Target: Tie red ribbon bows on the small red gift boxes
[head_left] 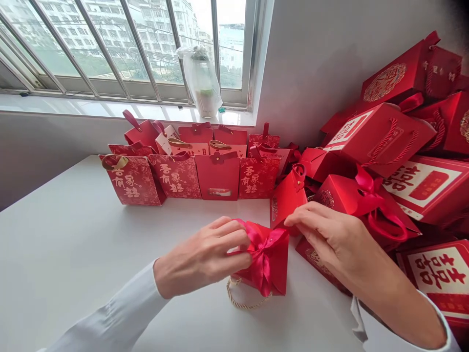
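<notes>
A small red gift box (280, 261) stands on the white table in front of me, with a gold cord handle (245, 306) hanging at its near side. Across its top lies a glossy magenta ribbon (264, 261) tied in a bow. My left hand (216, 249) pinches the bow's left loop, fingers curled around it. On the other side my right hand (330, 232) grips the ribbon's right loop between thumb and fingertips. Just behind the right fingertips stands another red box (289, 198) with a looped top tab.
Several red gift bags (220, 176) stand in rows against the wall below the window. A heap of larger red boxes (388, 142) fills the right side. On the sill is a plastic-wrapped cup (204, 93). The white table (66, 259) extends left.
</notes>
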The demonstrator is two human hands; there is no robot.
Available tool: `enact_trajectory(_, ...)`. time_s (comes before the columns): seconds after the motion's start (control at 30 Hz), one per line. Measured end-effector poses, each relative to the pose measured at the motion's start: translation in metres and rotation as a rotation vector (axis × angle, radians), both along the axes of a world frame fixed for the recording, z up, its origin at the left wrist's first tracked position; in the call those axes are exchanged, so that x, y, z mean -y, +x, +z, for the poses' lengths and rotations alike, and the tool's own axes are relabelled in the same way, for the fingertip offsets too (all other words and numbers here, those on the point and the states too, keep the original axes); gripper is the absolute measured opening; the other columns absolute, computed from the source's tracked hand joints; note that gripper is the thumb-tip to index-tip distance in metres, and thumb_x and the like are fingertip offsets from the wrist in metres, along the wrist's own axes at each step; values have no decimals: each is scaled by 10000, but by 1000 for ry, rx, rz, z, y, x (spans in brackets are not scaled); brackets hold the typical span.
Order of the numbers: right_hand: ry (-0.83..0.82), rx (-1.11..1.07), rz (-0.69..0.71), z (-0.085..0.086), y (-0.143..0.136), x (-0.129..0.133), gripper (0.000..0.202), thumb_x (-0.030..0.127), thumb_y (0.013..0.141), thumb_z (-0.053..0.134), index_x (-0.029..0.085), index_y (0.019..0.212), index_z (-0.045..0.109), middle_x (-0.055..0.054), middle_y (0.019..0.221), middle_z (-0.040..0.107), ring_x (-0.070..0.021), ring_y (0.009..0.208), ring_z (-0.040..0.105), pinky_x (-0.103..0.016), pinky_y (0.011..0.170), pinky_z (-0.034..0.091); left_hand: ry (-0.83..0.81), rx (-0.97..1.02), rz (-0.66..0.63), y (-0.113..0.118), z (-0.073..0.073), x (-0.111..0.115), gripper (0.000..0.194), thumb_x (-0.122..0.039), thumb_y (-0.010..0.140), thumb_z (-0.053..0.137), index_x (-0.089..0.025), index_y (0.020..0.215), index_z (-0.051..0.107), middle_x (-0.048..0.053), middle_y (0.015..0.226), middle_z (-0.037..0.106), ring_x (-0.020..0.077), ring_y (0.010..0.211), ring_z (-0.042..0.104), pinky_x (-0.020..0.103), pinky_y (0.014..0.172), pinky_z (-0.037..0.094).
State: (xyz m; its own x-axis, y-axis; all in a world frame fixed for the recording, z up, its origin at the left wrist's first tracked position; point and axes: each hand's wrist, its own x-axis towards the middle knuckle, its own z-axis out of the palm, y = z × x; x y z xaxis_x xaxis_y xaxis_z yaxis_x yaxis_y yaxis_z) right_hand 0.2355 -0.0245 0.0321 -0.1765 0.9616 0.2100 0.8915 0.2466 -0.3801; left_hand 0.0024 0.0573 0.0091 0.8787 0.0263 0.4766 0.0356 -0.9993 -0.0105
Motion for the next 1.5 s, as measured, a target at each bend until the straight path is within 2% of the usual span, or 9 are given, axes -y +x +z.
enact_trajectory(0.17, -21, -125, -5, -7, -6, -8, 240, 159, 931, 383, 244, 1020, 589, -34, 1036, 602, -162, 817, 614, -285, 728, 505, 21, -18, 45, -1, -4, -1, 213, 13, 869, 416, -167, 873, 528, 31, 786, 543, 132, 729, 475, 287, 700, 396)
enact_trajectory(0.37, -124, -125, 120, -13, -16, -15, 184, 173, 945, 437, 218, 991, 610, -39, 1006, 590, -194, 1010, 507, -336, 857, 465, 27, -2, 32, 0, -6, -1, 175, -1, 855, 479, -160, 901, 532, 34, 791, 562, 135, 722, 481, 288, 688, 391)
enact_trajectory(0.9, -172, -209, 274, -18, -25, -15, 171, 47, 829, 580, 216, 807, 595, -2, 911, 572, -162, 937, 472, -281, 807, 446, 27, 18, 46, 1, -6, -6, 230, -6, 884, 390, -190, 835, 518, 20, 759, 560, 125, 701, 469, 272, 684, 386)
enact_trajectory(1.0, -164, -203, 261, -20, -26, -15, 173, 39, 828, 569, 208, 794, 576, -2, 913, 571, -163, 943, 464, -281, 812, 445, -101, -57, 108, -1, -4, -6, 236, -21, 895, 359, -195, 888, 519, 5, 736, 549, 117, 643, 457, 254, 637, 360)
enact_trajectory(1.13, -168, -193, 241, -19, -27, -14, 191, 17, 813, 557, 205, 784, 560, -6, 914, 568, -166, 949, 466, -280, 804, 450, -451, -238, 304, -6, 4, -5, 243, -194, 972, 267, -184, 828, 462, -34, 633, 497, 101, 531, 442, 228, 541, 318)
enact_trajectory(1.23, -177, -183, 232, -17, -26, -14, 201, 4, 803, 556, 205, 786, 560, -6, 907, 565, -165, 953, 464, -274, 799, 450, -658, -385, 237, -9, 10, -1, 344, -223, 978, 194, -180, 718, 416, -33, 620, 517, 81, 480, 439, 213, 521, 316)
enact_trajectory(1.3, -176, -181, 229, -17, -26, -14, 200, 3, 807, 554, 203, 791, 561, -6, 905, 563, -163, 953, 458, -273, 805, 447, -808, -478, 225, -10, 10, 2, 357, -283, 971, 239, -175, 683, 419, -34, 594, 539, 67, 436, 423, 199, 485, 309)
enact_trajectory(1.4, -176, -179, 242, -18, -25, -13, 188, 16, 823, 560, 203, 799, 563, -2, 906, 560, -161, 942, 450, -275, 806, 439, -1052, -522, 351, -9, 6, 2, 372, -403, 925, 385, -170, 638, 427, -38, 526, 558, 58, 407, 397, 184, 427, 270)
enact_trajectory(1.5, -193, -180, 253, -20, -24, -15, 169, 42, 837, 575, 209, 812, 572, 1, 907, 556, -164, 935, 442, -278, 797, 438, -1171, -518, 390, -7, 3, -4, 373, -427, 874, 466, -170, 609, 417, -37, 506, 561, 63, 423, 370, 197, 416, 223)
